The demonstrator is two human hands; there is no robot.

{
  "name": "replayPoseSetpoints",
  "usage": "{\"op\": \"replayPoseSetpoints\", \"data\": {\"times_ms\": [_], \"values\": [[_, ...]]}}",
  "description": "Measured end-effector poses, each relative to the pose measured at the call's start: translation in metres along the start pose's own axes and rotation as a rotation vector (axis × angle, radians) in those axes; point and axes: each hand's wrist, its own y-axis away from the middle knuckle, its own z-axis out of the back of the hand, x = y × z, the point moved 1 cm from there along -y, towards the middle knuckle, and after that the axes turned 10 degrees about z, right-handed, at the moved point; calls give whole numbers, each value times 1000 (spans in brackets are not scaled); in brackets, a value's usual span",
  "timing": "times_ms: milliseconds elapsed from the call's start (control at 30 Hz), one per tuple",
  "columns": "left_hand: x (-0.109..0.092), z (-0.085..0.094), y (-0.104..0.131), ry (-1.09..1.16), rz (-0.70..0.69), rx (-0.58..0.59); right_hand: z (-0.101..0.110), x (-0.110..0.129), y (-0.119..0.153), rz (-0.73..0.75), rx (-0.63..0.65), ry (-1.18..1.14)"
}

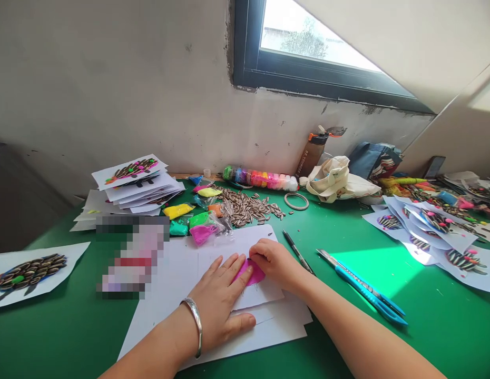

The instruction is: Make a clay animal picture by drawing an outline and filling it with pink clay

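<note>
A flat patch of bright pink modelling clay (256, 277) lies on a small white paper (264, 298), with pencil-like lines below it. My left hand (223, 292), a silver bangle on its wrist, rests flat with fingers apart on the paper, fingertips touching the clay's left side. At the upper edge of the clay, my right hand (273, 261) is closed in a pinch. A small dark tip, which looks like a sunflower seed (248, 258), shows at its fingertips; the rest is hidden. Under the small paper are larger white sheets (166, 326).
Behind the papers lie loose sunflower seeds (245, 206) and bags of coloured clay (203, 231). To the right are a pen (296, 250) and a blue utility knife (363, 289), blade showing. Seed-decorated papers lie left (35, 273) and right (446, 231); a bottle (311, 152) stands by the wall.
</note>
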Motion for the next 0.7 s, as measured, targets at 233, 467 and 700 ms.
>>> {"op": "replayPoseSetpoints", "data": {"times_ms": [233, 467, 700], "values": [[4, -1, 3, 58, 25, -99, 1, 0, -1, -15, -38, -48], [6, 4, 10, 73, -38, -154, 2, 0, -3, -29, -17, -29], [3, 2, 5, 55, -54, -98, 1, 3, -13, -28, 40, -20]]}}
